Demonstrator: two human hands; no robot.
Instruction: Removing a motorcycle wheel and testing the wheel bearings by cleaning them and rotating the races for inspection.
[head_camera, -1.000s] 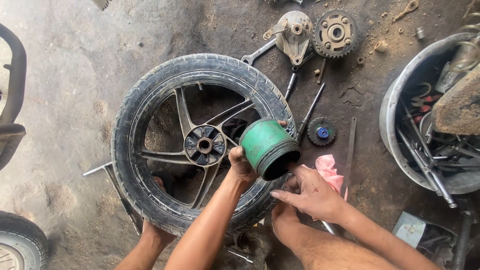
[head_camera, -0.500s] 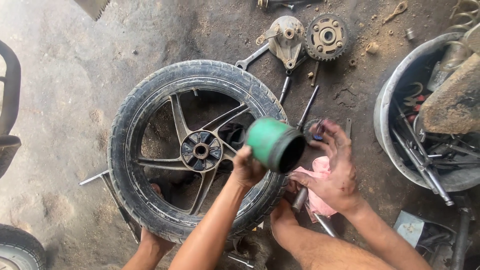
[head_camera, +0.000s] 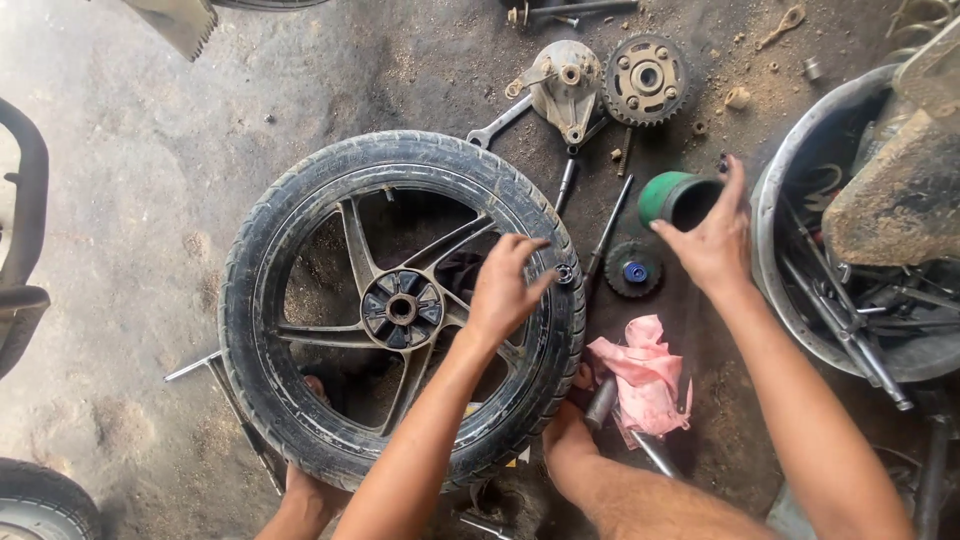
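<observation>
Cup (head_camera: 678, 198), green, right of the wheel (head_camera: 400, 310): right hand (head_camera: 712, 240) fingers curled round its rim; left hand (head_camera: 503, 290) over the spokes, fingers loosely spread, gripping nothing

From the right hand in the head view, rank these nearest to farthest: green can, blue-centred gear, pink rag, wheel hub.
From the right hand:
1. green can, touching its fingers
2. blue-centred gear, just left
3. pink rag, below, toward the person
4. wheel hub, far left inside the tyre

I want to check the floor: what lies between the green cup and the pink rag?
In the head view, a small dark gear with a blue centre lies between the green cup and the pink rag.
</observation>
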